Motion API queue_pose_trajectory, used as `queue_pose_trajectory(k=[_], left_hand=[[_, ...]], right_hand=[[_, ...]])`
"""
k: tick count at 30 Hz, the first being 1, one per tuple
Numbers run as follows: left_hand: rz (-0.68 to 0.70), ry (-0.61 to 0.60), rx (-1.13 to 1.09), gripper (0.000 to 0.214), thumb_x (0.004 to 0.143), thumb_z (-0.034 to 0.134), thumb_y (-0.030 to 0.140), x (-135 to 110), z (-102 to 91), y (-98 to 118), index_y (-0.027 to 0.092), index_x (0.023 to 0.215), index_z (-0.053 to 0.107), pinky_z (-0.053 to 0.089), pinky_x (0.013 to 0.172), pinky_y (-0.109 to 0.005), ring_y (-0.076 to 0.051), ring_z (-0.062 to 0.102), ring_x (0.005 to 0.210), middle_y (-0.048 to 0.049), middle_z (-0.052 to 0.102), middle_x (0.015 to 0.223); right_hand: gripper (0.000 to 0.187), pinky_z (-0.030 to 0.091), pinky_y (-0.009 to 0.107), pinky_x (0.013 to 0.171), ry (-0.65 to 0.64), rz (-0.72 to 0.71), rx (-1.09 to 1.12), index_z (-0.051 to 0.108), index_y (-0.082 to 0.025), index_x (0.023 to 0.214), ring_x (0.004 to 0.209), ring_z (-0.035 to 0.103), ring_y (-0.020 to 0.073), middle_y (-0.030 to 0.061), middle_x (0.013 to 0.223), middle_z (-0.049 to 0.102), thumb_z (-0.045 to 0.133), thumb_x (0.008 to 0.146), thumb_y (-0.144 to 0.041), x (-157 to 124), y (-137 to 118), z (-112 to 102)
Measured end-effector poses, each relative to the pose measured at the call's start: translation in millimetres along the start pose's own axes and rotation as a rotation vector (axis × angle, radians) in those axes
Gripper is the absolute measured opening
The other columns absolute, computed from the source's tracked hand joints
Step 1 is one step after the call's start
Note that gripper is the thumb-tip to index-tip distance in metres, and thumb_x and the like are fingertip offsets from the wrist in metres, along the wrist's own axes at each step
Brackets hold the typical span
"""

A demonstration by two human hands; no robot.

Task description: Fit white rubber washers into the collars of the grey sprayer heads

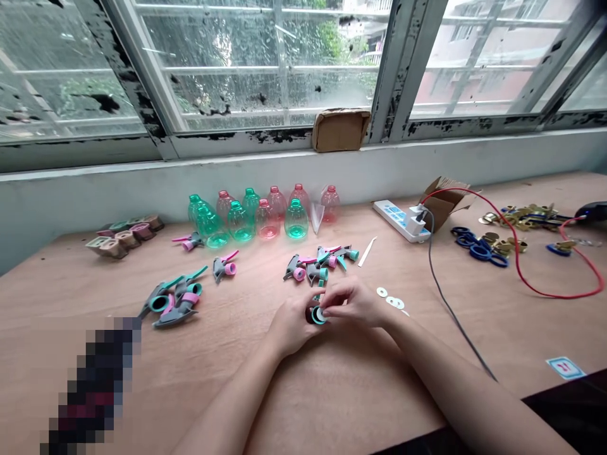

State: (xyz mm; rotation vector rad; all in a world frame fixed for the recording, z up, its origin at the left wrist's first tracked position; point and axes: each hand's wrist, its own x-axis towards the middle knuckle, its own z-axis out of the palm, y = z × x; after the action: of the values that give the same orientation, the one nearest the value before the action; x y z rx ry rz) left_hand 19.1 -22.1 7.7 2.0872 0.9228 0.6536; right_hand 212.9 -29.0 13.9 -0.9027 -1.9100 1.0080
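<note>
Speaker 1: Centre of the wooden surface (199, 354), what's held?
Speaker 2: Left hand (291, 325) grips a small black-and-teal ring piece (317, 315); right hand (356, 303) pinches its face, fingers partly hiding it. Forearms angle in from below.
Speaker 1: Nearby?
Speaker 2: Teal-and-pink trigger spray heads (308, 268) just ahead, white washers (391, 300) to the right. Pixelated patch (95, 385) lower left, can't make out.

The left hand (291, 327) holds a small teal-and-black sprayer collar (317, 315), and the right hand (355, 303) pinches its rim. White washers (392, 302) lie just to the right, with trigger spray heads (308, 268) just beyond on the wooden bench (332, 392).
</note>
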Motion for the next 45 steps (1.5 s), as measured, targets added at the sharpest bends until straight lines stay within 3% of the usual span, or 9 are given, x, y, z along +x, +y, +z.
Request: queue_pose_trajectory(k=[9, 18, 28, 38, 45], left_hand=[[0.010, 0.015, -0.001, 0.058, 0.071, 0.069, 0.021, -1, -0.2, 0, 0.028, 0.125, 0.052, 0.049, 0.075, -0.027, -0.019, 0.067, 0.085, -0.0015, 0.072, 0.103], [-0.001, 0.000, 0.072, 0.057, 0.068, 0.071, 0.019, -2, 5.2, -2, 0.031, 0.122, 0.056, 0.048, 0.069, -0.025, -0.019, 0.067, 0.086, 0.0017, 0.074, 0.098], [0.026, 0.020, 0.103, 0.058, 0.067, 0.071, 0.019, 0, 6.8, -3, 0.031, 0.121, 0.056, 0.050, 0.076, -0.027, -0.022, 0.066, 0.097, 0.0007, 0.071, 0.108], [0.027, -0.008, 0.075, 0.055, 0.069, 0.064, 0.013, 0, 5.2, 1, 0.028, 0.122, 0.056, 0.050, 0.076, -0.027, -0.022, 0.066, 0.096, -0.0001, 0.071, 0.107], [0.047, -0.011, 0.087, 0.055, 0.069, 0.062, 0.011, 0, 4.2, 3, 0.029, 0.121, 0.057, 0.050, 0.077, -0.025, -0.020, 0.066, 0.096, 0.0013, 0.071, 0.108]], right_hand=[[0.011, 0.046, 0.025, 0.063, 0.048, -0.164, -0.258, 0.074, -0.021, 0.082, 0.069, 0.061, 0.0146, 0.0047, 0.079, 0.069, 0.065, 0.083, -0.028, -1, 2, 7], [0.021, 0.041, 0.023, 0.064, -0.148, -0.251, -0.689, 0.074, -0.029, 0.090, 0.073, 0.062, 0.0127, 0.0025, 0.092, 0.070, 0.053, 0.092, -0.029, -9, -10, -2], [0.018, 0.046, 0.023, 0.073, -0.159, -0.169, -0.583, 0.075, -0.028, 0.091, 0.084, 0.067, 0.0153, 0.0012, 0.101, 0.072, 0.057, 0.090, -0.032, -10, -1, -5], [0.014, 0.046, 0.022, 0.069, -0.082, -0.203, -0.550, 0.076, -0.026, 0.085, 0.076, 0.066, 0.0141, 0.0030, 0.090, 0.072, 0.062, 0.086, -0.029, -9, -1, 1], [0.010, 0.042, 0.021, 0.062, -0.015, -0.210, -0.580, 0.075, -0.025, 0.080, 0.069, 0.064, 0.0111, -0.0004, 0.086, 0.072, 0.066, 0.080, -0.019, -9, -8, 5]])
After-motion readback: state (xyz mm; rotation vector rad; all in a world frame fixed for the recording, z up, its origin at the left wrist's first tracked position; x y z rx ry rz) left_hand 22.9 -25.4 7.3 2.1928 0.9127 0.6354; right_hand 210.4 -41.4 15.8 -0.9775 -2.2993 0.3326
